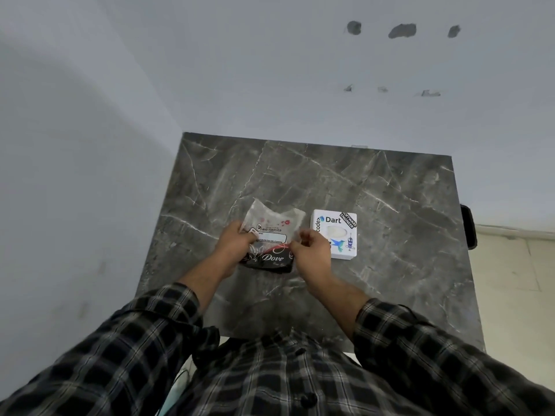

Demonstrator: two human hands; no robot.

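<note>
Counts by kind.

- **Hands:** two, one left hand (232,246) and one right hand (310,250).
- **Plaid sleeves:** two, a left sleeve (135,340) and a right sleeve (420,340).
- **Packets:** two, one clear tissue packet (273,226) and one dark Dove packet (270,259).
- **Boxes:** one white box (335,234), its top bearing three word labels and two pictures.
- **Tables:** one grey marble-patterned table (360,181).
- **Black objects at its right edge:** one black object (468,231).
- **Wall marks:** six, three dark patches (402,30) in an upper row and three fainter scuffs (431,93) in a lower row.

Left hand (237,245) gripping, right hand (313,251) pinching
</note>
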